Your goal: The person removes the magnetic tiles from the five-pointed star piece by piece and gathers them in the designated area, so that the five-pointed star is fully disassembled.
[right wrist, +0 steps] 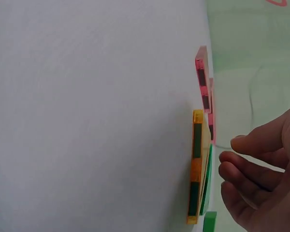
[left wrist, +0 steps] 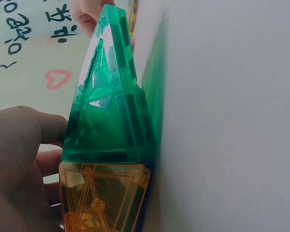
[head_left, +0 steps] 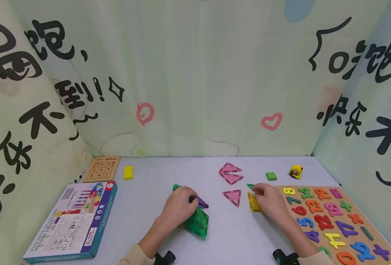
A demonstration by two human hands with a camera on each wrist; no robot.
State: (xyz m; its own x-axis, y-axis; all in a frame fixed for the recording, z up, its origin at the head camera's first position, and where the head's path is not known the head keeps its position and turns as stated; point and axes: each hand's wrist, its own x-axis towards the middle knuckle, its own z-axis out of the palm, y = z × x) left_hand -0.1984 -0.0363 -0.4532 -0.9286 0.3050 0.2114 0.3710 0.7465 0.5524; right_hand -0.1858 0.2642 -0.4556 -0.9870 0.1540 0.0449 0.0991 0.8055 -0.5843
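Note:
My left hand point(head_left: 182, 205) grips a build of translucent magnetic tiles point(head_left: 198, 222) standing on the table. In the left wrist view its green triangle tile point(left wrist: 106, 111) adjoins an orange tile point(left wrist: 104, 198), with the left fingers point(left wrist: 50, 162) along their side. A purple tile point(head_left: 202, 203) points out right of that hand. My right hand point(head_left: 270, 200) hovers over a yellow tile point(head_left: 254, 203) and a small visible corner of a green tile point(head_left: 250, 186). The right wrist view shows nothing between its loosely bent fingers point(right wrist: 246, 181); thumb and fingertips are apart.
Pink triangle tiles point(head_left: 232, 197) lie between the hands and farther back. A number puzzle board point(head_left: 309, 189) fills the right side, and a boxed set point(head_left: 71, 221) the left. Behind are a wooden board point(head_left: 94, 176), yellow block point(head_left: 128, 172), green block point(head_left: 271, 176) and yellow figurine point(head_left: 295, 171).

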